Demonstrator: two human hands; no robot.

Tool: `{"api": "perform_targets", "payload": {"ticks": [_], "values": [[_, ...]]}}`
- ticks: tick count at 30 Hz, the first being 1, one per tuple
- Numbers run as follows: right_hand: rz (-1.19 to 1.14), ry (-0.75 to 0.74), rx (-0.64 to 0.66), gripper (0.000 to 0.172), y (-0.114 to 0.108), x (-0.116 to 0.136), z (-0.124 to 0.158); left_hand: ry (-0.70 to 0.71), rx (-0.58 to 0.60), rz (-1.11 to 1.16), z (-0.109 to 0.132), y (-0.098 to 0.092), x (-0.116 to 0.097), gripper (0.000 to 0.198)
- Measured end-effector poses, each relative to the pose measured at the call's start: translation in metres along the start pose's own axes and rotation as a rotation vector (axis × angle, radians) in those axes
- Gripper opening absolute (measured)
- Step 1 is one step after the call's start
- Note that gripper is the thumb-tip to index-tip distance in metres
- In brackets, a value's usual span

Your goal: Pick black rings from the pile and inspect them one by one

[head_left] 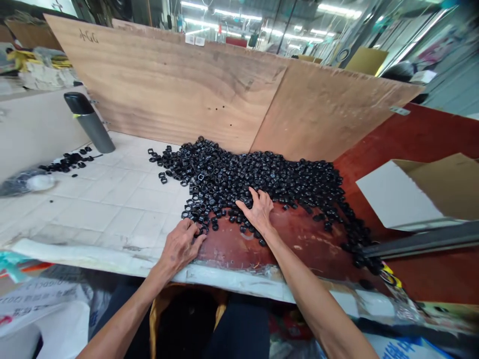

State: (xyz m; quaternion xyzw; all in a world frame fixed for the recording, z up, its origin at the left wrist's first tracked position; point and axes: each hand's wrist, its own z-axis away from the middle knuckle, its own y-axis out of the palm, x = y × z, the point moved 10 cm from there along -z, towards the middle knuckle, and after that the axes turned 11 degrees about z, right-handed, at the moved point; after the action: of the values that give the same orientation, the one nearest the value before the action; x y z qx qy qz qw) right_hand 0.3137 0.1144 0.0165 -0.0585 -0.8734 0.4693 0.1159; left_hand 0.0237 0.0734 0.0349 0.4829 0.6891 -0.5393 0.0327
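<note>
A wide heap of small black plastic rings (262, 172) lies across the table against the wooden board. My left hand (180, 245) is at the heap's near left edge. Its fingers are curled and its thumb is close to them, with a black ring (201, 231) between the tips. Farther right, my right hand (259, 208) rests at the heap's near side, thumb and fingers spread over the rings. Nothing shows gripped in it, though the undersides of its fingers are hidden.
A grey flask (94, 130) stands at the left, near scattered black pieces (69, 162) and a plastic bag (28, 182). Plywood boards (179, 89) wall off the back. An open cardboard box (407, 197) and a dark bar (422, 240) are at the right. Below the table edge is a dark-filled container (153, 319).
</note>
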Motion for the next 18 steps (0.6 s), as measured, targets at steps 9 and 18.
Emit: {"api": "perform_targets", "payload": {"ticks": [9,18], "values": [[-0.168,-0.007,0.086,0.068,-0.038,0.01,0.024,-0.021,0.058,-0.052,-0.001,0.003,-0.003,0.008],[-0.003,-0.112,0.232,0.093,-0.037,0.066,0.093,0.006,0.072,-0.009,0.0,0.002,-0.007,0.009]]}}
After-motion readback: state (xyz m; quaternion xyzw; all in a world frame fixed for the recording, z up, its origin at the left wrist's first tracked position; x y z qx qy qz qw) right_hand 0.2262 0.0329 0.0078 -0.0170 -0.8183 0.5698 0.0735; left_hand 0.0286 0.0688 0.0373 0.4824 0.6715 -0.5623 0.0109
